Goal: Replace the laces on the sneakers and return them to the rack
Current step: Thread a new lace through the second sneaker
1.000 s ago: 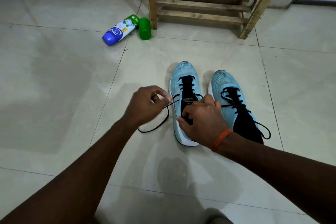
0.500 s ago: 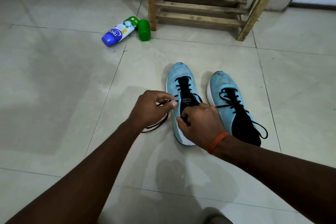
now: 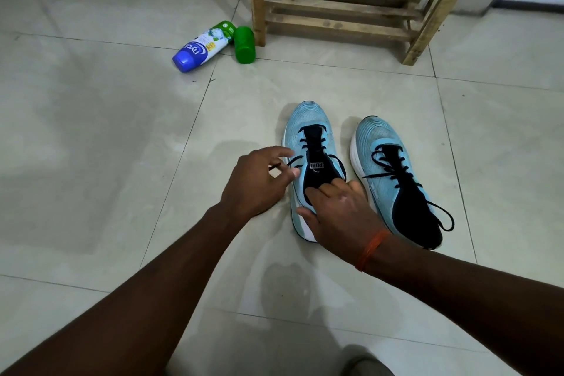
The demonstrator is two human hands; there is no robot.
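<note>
A light blue sneaker stands on the tiled floor, its heel under the right hand and its toe pointing away from it. The right hand grips the collar, thumb on the outer side and forefinger on the black tongue. A loose end of the black lace runs out sideways from an eyelet to the left hand, which pinches it just beside the shoe. The other sneaker stands just past the right hand's outer side, its own lace trailing by the heel. An orange band circles the right wrist. Well beyond both hands stands a wooden rack; a blue-capped bottle and green can lie beside its leg.
</note>
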